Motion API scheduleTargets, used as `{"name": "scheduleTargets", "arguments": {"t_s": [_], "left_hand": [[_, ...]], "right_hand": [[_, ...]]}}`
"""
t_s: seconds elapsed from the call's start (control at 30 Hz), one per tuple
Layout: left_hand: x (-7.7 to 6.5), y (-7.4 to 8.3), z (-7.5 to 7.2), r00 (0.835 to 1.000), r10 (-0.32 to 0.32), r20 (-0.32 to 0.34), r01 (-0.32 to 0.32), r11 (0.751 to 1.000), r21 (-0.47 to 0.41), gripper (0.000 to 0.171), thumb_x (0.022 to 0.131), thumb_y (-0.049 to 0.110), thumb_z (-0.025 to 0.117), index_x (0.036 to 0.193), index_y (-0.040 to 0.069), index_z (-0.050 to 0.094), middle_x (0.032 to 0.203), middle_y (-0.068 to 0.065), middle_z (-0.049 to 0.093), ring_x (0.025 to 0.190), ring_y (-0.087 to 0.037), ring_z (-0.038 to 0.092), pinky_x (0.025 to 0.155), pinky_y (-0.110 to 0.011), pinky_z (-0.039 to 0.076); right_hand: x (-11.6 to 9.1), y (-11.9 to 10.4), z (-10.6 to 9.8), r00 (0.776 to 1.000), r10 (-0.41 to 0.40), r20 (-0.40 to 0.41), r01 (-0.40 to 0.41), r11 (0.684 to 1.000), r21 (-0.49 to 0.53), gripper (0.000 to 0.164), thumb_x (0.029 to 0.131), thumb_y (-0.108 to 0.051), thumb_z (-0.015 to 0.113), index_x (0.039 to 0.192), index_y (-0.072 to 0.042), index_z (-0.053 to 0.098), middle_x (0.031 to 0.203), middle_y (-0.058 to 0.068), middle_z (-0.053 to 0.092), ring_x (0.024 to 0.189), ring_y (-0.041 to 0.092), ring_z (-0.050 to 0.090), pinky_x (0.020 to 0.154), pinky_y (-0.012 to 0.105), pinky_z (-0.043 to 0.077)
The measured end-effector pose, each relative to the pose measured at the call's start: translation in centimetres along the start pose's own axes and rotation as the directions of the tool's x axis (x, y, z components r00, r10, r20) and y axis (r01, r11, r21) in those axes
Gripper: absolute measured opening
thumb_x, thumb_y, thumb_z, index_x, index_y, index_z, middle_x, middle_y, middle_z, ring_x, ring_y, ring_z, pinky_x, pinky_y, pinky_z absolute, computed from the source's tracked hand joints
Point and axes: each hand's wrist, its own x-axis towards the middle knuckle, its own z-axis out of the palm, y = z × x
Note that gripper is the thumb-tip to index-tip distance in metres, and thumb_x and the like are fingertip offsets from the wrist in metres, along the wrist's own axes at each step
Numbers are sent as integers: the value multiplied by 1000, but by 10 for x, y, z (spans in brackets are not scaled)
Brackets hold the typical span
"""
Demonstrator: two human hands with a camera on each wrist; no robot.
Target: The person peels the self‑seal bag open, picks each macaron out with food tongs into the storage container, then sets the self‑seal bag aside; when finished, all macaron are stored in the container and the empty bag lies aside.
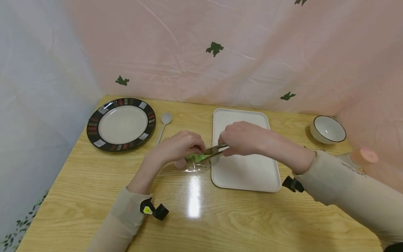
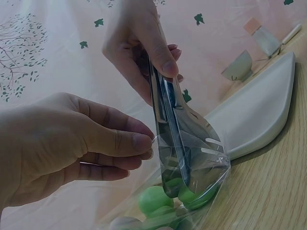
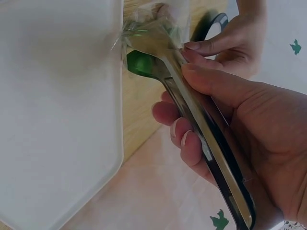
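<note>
My left hand [image 1: 181, 145] pinches the rim of a clear plastic bag [image 2: 218, 167] between thumb and fingers. Inside the bag lie several green balls [image 2: 154, 200] and a pale round piece [image 2: 125, 223]. Metal tongs [image 2: 168, 120] are gripped along their arms by my right hand [image 1: 242, 138]. Their tips reach down through the bag's mouth, right among the green balls; whether they clasp one is hard to tell. Beneath the right hand is a white rectangular tray [image 1: 245, 178], and the bag is beside its left edge.
A dark-rimmed plate [image 1: 122, 124] sits at the back left, with a spoon [image 1: 166, 118] to its right. Toward the right edge stand a white bowl [image 1: 318, 134] and a clear bottle with an orange cap [image 1: 363, 156]. A patterned curtain [image 1: 189, 52] hangs behind the wooden table [image 1: 220, 217].
</note>
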Motion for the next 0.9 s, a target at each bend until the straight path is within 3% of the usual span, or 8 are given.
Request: {"name": "scheduleTargets", "arguments": {"t_s": [0.9], "left_hand": [[-1, -1, -4, 1000, 7, -23, -7, 1000, 17, 8, 90, 13, 63, 90, 14, 71, 87, 8, 64, 77, -3, 57, 69, -17, 50]], "right_hand": [[-16, 7, -11, 1000, 8, -19, -8, 1000, -5, 11, 81, -33, 73, 86, -24, 71, 71, -11, 63, 57, 9, 49, 53, 24, 40]]}}
